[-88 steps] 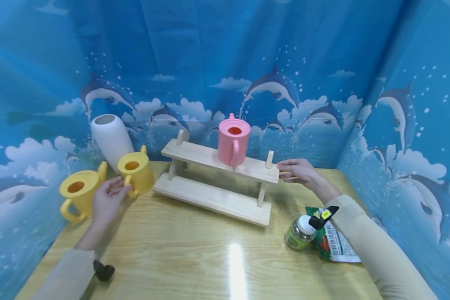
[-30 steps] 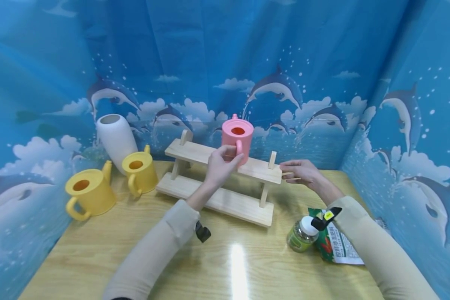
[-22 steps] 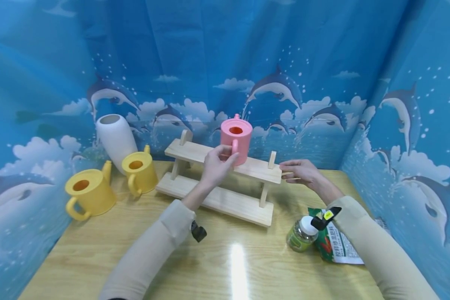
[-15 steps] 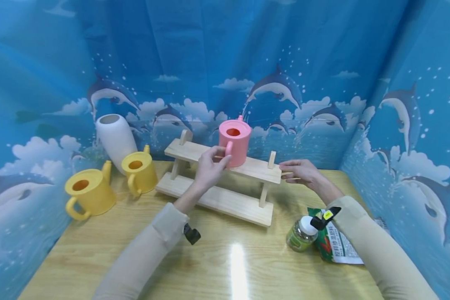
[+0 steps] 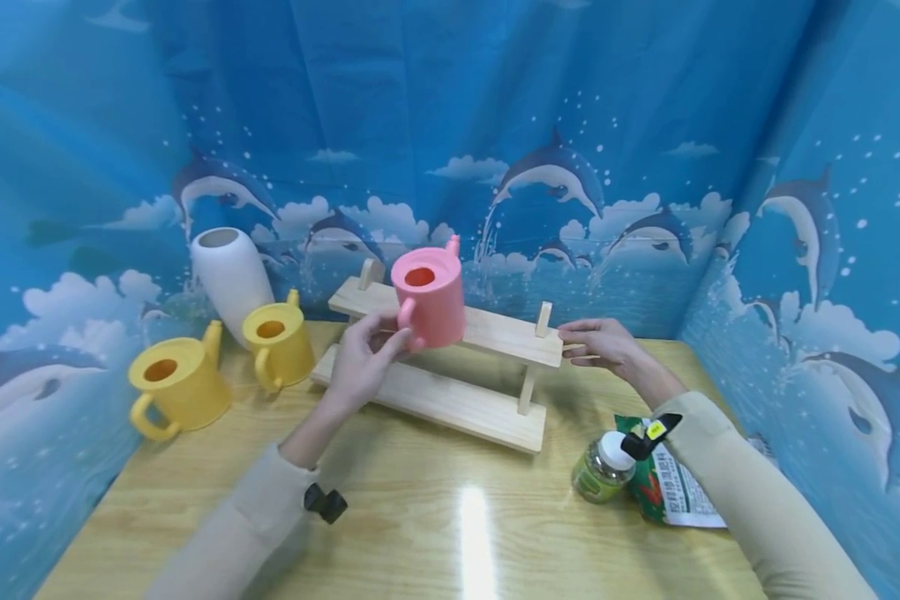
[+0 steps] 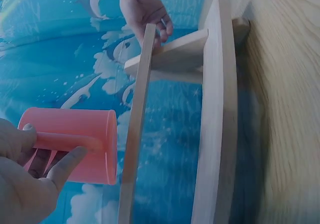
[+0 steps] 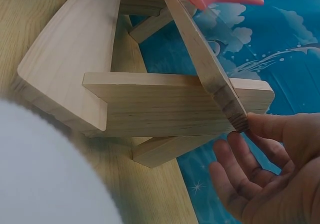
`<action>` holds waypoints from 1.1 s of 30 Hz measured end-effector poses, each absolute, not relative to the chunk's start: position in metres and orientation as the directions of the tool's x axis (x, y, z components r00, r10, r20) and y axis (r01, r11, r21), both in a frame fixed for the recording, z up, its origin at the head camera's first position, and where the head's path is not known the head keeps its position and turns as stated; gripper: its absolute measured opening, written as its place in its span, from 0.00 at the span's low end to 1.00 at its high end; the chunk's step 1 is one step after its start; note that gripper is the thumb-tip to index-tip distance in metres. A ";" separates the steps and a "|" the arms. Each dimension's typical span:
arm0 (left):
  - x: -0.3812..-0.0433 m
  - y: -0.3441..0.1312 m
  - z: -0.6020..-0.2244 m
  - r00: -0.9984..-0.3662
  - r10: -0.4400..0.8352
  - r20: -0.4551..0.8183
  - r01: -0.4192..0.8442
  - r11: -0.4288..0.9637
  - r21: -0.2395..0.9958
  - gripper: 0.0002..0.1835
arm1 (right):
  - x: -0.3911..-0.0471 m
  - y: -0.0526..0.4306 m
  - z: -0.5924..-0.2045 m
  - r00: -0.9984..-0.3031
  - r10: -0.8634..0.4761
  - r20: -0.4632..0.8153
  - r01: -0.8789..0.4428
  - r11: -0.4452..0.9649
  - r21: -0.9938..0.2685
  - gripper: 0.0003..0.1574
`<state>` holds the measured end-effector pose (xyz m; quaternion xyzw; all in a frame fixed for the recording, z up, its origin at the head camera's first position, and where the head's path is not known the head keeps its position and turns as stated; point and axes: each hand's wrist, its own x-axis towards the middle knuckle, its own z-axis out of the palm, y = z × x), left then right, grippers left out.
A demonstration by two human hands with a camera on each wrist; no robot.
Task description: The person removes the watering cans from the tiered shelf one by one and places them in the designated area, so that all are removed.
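Observation:
My left hand (image 5: 363, 362) holds a pink watering can (image 5: 435, 304) by its handle, fingers and thumb curled round it. The can is raised in front of the top board of a two-tier wooden shelf (image 5: 457, 404), its spout pointing away to the back right. In the left wrist view a gap shows between the can's base and the upper board (image 6: 137, 124). At the shelf's right end, my right hand (image 5: 603, 346) pinches the tip of the upper board between thumb and forefinger, seen closely in the right wrist view; its other fingers (image 7: 230, 169) curl loosely below.
Two yellow watering cans (image 5: 183, 392) and a white vase (image 5: 232, 275) stand left of the shelf. At the right, a white-lidded jar (image 5: 600, 475) stands beside a green and white packet (image 5: 682, 492), partly under my right forearm. A blue dolphin-print curtain (image 5: 450, 125) encloses the table.
My left hand has left the nearer yellow can, gripped the pink watering can's handle, and lifted it off the upper board, leftward and toward me. The right hand has stayed at the shelf's end.

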<state>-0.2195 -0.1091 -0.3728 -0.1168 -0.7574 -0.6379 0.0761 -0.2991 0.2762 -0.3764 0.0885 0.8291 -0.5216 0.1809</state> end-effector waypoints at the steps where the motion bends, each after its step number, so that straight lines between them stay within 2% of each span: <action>1: -0.216 -0.115 -0.373 -0.963 0.071 0.262 0.270 0.161 0.949 0.18 | -0.299 0.276 -0.376 -0.918 -0.043 -0.393 0.336 0.439 -0.833 0.36; 17: -0.145 -0.215 -0.394 -0.989 -0.107 0.102 0.051 0.401 0.915 0.21 | -0.297 0.274 -0.374 -0.918 -0.044 -0.393 0.335 0.440 -0.833 0.35; 27: -0.112 -0.264 -0.431 -0.964 -0.188 0.190 0.097 0.416 0.904 0.18 | -0.297 0.275 -0.375 -0.919 -0.052 -0.391 0.331 0.437 -0.836 0.36; 33: -0.099 -0.276 -0.448 -0.961 -0.215 0.173 0.055 0.465 0.884 0.18 | -0.296 0.276 -0.373 -0.921 -0.054 -0.386 0.325 0.440 -0.837 0.36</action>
